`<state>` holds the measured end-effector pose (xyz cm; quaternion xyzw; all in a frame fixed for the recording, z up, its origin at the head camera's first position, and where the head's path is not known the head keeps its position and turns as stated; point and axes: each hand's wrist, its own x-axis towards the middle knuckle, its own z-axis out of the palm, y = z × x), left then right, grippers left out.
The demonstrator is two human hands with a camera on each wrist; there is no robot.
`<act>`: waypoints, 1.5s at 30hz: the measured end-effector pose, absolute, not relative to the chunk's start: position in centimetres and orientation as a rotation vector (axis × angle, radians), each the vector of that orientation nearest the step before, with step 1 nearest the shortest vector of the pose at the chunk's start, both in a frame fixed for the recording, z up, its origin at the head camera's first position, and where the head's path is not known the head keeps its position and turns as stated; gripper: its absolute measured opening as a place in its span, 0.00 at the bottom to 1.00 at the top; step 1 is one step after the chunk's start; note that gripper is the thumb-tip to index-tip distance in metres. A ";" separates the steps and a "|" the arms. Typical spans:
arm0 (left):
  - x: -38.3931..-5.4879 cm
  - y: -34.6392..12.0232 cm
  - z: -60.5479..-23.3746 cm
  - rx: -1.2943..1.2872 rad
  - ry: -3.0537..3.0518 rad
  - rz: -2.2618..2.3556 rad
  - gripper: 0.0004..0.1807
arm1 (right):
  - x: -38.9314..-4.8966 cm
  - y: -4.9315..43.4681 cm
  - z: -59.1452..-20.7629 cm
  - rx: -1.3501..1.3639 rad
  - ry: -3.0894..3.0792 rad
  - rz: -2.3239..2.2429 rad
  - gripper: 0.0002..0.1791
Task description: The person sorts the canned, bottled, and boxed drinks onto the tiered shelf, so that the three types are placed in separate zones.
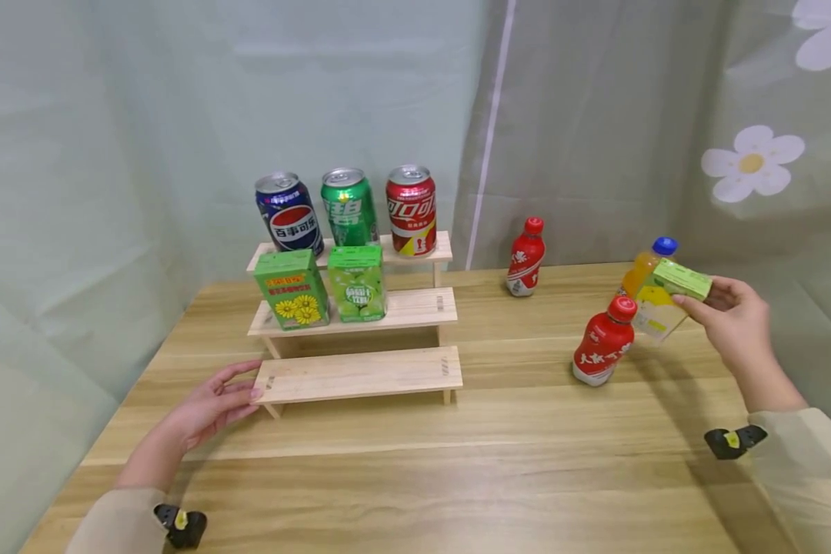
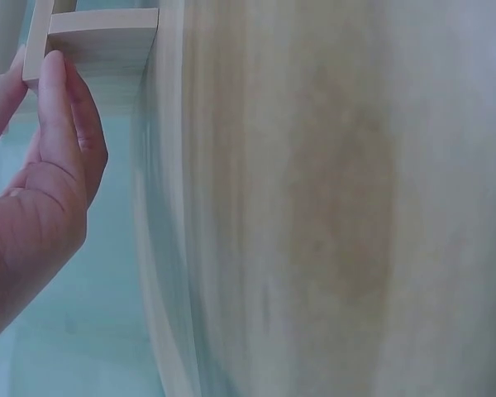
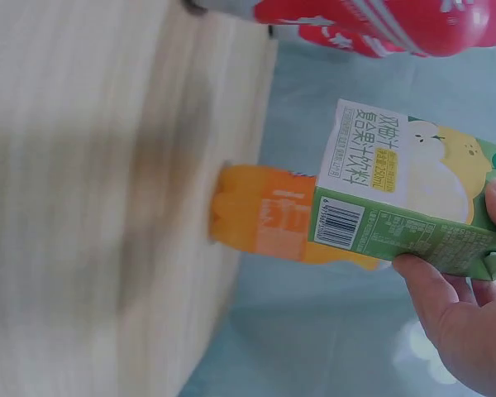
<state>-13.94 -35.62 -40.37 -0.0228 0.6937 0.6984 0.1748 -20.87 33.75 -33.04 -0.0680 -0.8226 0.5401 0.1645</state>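
Orange bottle (image 1: 639, 269) partly hidden behind juice carton (image 1: 658, 312); small print (image 3: 426, 237) unreadable; top flower (image 1: 822, 51) cut by edge.

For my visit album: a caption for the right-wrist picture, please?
A right hand holds a green-and-white rectangular juice carton before an orange plastic bottle, with red plastic bottles nearby.

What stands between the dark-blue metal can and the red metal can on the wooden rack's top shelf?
A green metal can stands there, as the head view shows.

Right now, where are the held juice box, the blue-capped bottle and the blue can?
Held juice box (image 3: 405, 174), right wrist view: printed front.
Blue-capped bottle (image 1: 641, 269), head view: orange body.
Blue can (image 1: 292, 218), head view: front logo.
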 end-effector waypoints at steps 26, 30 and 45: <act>-14.0 -35.5 -40.5 -0.076 1.996 1.970 0.24 | -21.0 28.2 -26.7 -0.035 -2.262 1.475 0.20; -14.1 -35.5 -40.5 -0.096 1.990 1.974 0.24 | -21.2 26.7 -26.0 0.009 -2.278 1.467 0.20; -14.0 -35.4 -40.4 -0.097 1.984 1.986 0.23 | -20.9 20.4 -24.3 0.197 -2.332 1.450 0.23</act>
